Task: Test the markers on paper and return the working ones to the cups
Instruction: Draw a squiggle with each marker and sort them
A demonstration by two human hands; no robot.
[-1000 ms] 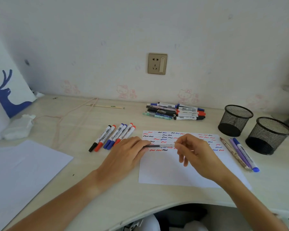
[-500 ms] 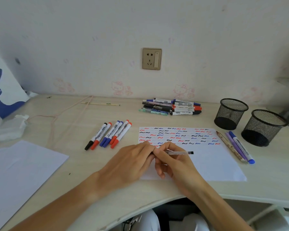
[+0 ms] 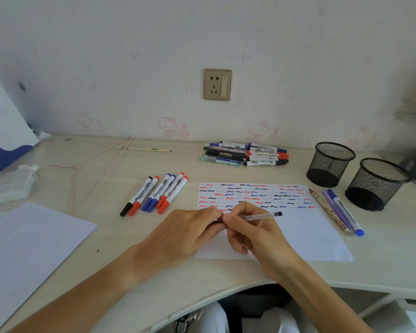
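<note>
Pen [image 3: 262, 216] first: a thin clear-barrelled stick with a black end, and it reads as featherweight, rigid plastic, smooth enough to roll if I let go. I hold it level, low over the test paper [image 3: 322, 236], just below the rows of red, blue and black squiggles. My left hand [image 3: 185, 233] curls its fingertips onto the near end, where I judge the cap sits, though my knuckles hide it. My right hand [image 3: 252, 230] pinches the barrel between thumb and forefinger, right against the left, other fingers tucked under. Best grip, I reckon, is exactly this: barrel in one pinch, cap in the other, pulling straight apart so nothing flicks ink.

Now the surroundings, sweeping across. Far out past my left hand leans a white bag with a blue deer [image 3: 3, 140], then a crumpled tissue [image 3: 12, 183] and a blank sheet [image 3: 27, 243] on the pale wooden desk [image 3: 106, 188]. A pinkish cord [image 3: 87, 164] trails over the desktop. Just beyond my left knuckles lies a fan of six capped markers [image 3: 156, 194], black, red and blue. Further back, near the wall, sits the mixed pile of pens [image 3: 245, 155], under a wall socket [image 3: 217, 84]. Beyond my right hand, three pens [image 3: 339, 212] rest beside the paper's edge, and past them stand two black mesh cups [image 3: 332, 164], both apparently empty. The rounded desk edge runs beneath my wrists.
</note>
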